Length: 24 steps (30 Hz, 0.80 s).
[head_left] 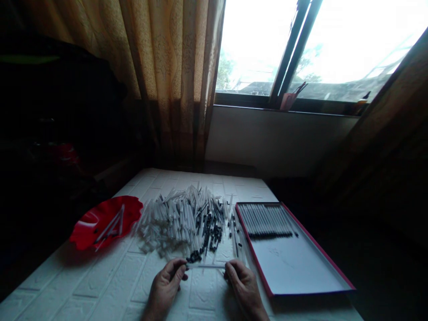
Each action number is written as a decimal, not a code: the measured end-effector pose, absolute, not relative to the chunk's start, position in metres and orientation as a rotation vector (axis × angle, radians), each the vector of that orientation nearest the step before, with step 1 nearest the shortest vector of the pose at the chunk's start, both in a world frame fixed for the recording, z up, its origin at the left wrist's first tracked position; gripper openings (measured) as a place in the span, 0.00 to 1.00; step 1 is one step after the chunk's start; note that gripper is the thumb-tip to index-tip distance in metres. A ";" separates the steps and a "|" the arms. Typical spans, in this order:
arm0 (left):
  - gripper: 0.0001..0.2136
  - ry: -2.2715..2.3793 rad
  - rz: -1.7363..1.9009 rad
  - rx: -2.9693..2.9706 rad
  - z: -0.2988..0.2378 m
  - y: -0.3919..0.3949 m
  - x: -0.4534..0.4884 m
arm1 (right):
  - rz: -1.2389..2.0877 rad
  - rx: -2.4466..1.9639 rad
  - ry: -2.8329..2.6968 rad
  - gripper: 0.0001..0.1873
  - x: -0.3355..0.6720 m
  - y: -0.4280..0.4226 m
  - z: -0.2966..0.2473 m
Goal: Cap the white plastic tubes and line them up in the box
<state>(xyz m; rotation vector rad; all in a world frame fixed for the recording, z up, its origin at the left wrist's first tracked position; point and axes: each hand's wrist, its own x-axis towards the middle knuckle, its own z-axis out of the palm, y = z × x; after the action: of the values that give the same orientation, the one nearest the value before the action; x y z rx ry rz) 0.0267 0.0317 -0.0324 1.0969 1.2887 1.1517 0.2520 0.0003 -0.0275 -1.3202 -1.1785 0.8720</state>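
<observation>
My left hand (169, 283) and my right hand (243, 283) are near the table's front, each pinching one end of a thin, clear pen (205, 266) held level between them. The fingers cover both of its ends. Just beyond lies a heap of clear pen barrels (182, 216), with loose small black pen parts (212, 229) along its right side. To the right, a shallow box lid (301, 272) with a pink rim has a row of pens (267, 218) lying side by side at its far end, their black ends towards me.
A red wavy-edged bowl (83, 223) on the left holds a few pens or barrels. All this stands on a white brick-patterned table (95, 285). Behind are a curtain (174, 67) and a window, with a pink cup (287, 101) on its sill. Both sides are dark.
</observation>
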 end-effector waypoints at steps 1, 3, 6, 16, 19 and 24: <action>0.26 1.285 1.153 1.097 -0.032 0.032 0.027 | 0.867 -1.331 -1.192 0.24 0.251 0.000 -0.027; 0.26 1.280 1.155 1.095 -0.028 0.031 0.027 | 0.870 -1.333 -1.205 0.26 0.251 -0.002 -0.026; 0.26 1.276 1.150 1.092 -0.022 0.031 0.027 | 0.876 -1.298 -1.134 0.24 0.250 -0.003 -0.026; 0.24 1.275 1.154 1.139 -0.027 0.031 0.027 | 0.927 -1.290 -1.102 0.23 0.250 -0.003 -0.018; 0.21 1.274 1.162 1.166 -0.026 0.030 0.027 | 0.958 -1.306 -1.123 0.25 0.252 -0.002 -0.017; 0.22 1.276 1.175 1.181 -0.021 0.029 0.030 | 0.997 -1.293 -1.090 0.25 0.255 0.000 -0.020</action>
<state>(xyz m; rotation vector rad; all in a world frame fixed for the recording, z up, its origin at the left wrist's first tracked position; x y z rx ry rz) 0.0304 0.0289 -0.0214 1.1810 1.2763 1.1748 0.2549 0.0001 -0.0201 -1.2926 -1.0904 0.9970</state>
